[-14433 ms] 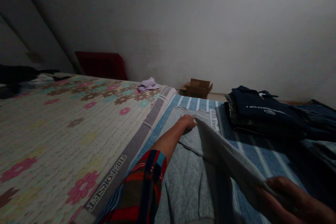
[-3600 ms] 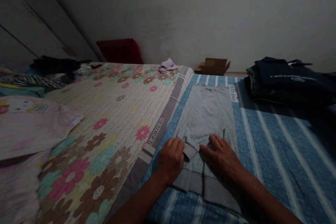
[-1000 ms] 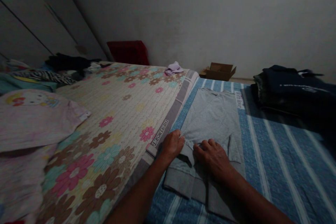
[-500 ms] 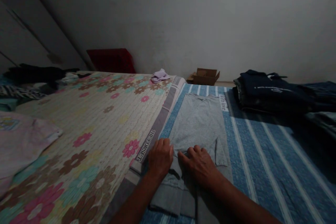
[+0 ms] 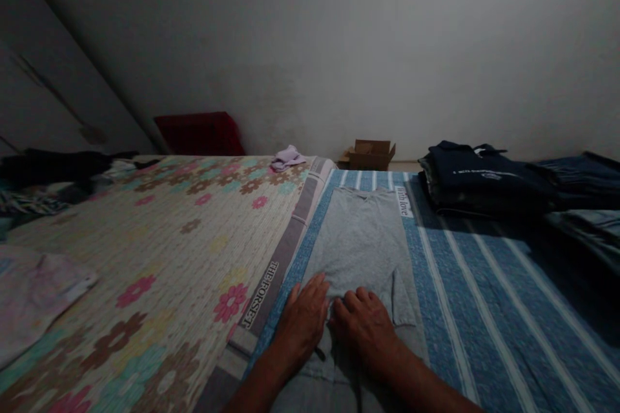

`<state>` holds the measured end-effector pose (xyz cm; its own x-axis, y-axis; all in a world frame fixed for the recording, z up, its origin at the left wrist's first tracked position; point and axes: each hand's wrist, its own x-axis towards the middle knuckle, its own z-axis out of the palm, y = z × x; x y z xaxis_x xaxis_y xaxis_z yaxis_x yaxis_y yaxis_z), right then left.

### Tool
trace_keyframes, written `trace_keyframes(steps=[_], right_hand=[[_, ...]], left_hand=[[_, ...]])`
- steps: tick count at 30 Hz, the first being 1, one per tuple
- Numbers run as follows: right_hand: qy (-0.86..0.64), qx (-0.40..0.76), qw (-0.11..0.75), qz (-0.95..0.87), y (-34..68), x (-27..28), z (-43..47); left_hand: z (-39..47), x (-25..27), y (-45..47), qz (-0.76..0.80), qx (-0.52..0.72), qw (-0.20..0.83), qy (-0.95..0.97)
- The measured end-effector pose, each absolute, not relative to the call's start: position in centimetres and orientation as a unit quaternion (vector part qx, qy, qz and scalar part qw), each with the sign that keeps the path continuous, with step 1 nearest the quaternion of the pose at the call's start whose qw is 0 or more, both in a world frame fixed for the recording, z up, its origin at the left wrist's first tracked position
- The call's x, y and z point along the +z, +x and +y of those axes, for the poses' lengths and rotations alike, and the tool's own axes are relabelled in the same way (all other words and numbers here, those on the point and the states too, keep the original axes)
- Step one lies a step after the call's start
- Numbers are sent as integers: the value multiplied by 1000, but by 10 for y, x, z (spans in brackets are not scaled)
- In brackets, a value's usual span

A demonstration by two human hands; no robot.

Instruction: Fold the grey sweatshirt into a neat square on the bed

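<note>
A grey long-sleeved shirt [image 5: 356, 239] lies flat in a long, narrow shape on the blue striped bedding [image 5: 438, 284], its neckline at the far end. One sleeve is laid along its right side. My left hand [image 5: 305, 316] rests on the shirt's left edge with its fingers stretched out and lying flat. Close beside it on the right, my right hand [image 5: 363, 326] has its fingers curled down onto the shirt, closed on the cloth. My forearms and hands cover part of the shirt's lower end.
To the right is a stack of folded dark clothes [image 5: 479, 177], with folded jeans [image 5: 581, 174] beyond. A flowered bedspread [image 5: 169, 258] spreads on the left, with a pink garment [image 5: 39, 297] and a small lilac cloth [image 5: 287, 158]. A cardboard box [image 5: 371, 155] stands by the wall.
My left hand has loosened from a curled grip on the shirt and flattened out with fingers extended. My right hand stays curled on the cloth. The view has tilted up slightly.
</note>
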<state>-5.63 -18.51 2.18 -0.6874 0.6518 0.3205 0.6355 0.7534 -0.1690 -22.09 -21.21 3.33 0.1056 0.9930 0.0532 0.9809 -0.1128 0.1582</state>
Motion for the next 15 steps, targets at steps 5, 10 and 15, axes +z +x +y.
trace_keyframes(steps=[5,10,15], right_hand=[[-357,12,211,-910,-60,16,-186],[-365,14,246,-898,-60,11,-182],[-358,35,233,-904,-59,8,-177]], left_hand=[[-205,52,-201,672,141,37,726],[-193,35,-183,677,236,68,694],[-191,14,-190,671,216,55,708]])
